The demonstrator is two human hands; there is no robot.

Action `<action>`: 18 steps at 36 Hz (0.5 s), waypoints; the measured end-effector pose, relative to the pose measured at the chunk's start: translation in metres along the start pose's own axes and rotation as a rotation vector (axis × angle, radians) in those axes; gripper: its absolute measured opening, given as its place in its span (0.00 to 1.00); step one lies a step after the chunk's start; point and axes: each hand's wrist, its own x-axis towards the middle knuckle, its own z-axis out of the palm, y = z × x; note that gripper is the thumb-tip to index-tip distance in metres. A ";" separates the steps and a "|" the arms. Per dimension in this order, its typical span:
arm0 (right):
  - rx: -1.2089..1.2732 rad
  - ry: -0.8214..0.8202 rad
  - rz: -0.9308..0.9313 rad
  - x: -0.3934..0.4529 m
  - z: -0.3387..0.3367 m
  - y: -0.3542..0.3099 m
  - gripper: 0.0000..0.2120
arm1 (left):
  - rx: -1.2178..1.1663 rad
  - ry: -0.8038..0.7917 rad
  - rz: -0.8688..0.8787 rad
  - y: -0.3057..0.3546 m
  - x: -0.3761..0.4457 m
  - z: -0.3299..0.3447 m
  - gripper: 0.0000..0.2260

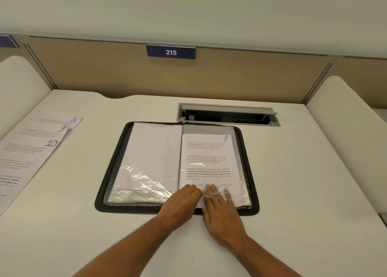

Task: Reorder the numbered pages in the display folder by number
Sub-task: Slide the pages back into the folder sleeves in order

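Observation:
A black display folder (117, 151) lies open in the middle of the desk. Its left sleeve (155, 151) shows a blank sheet back. In the right sleeve sits the page numbered 7 (209, 151), its lower edge near the sleeve's mouth. My left hand (180, 203) rests at the bottom of the spine with its fingers on the page's lower left corner. My right hand (222, 209) lies flat beside it, and its fingertips show through the clear plastic over the page. Pages 8, 9 and 10 (33, 149) lie fanned at the left of the desk.
An open cable tray (228, 114) is set into the desk just behind the folder. A tan partition with a plate marked 215 (171, 52) closes the back. White side dividers (343, 117) stand at both sides.

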 end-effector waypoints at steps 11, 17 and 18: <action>0.121 -0.113 0.058 0.030 -0.007 -0.005 0.32 | -0.022 -0.033 -0.018 -0.001 0.001 0.001 0.14; -0.012 -0.094 0.078 0.044 -0.004 0.001 0.30 | -0.029 -0.042 -0.025 0.000 0.000 -0.001 0.13; -0.036 -0.089 0.081 0.045 -0.002 0.003 0.31 | -0.027 -0.046 -0.025 0.000 0.000 -0.001 0.13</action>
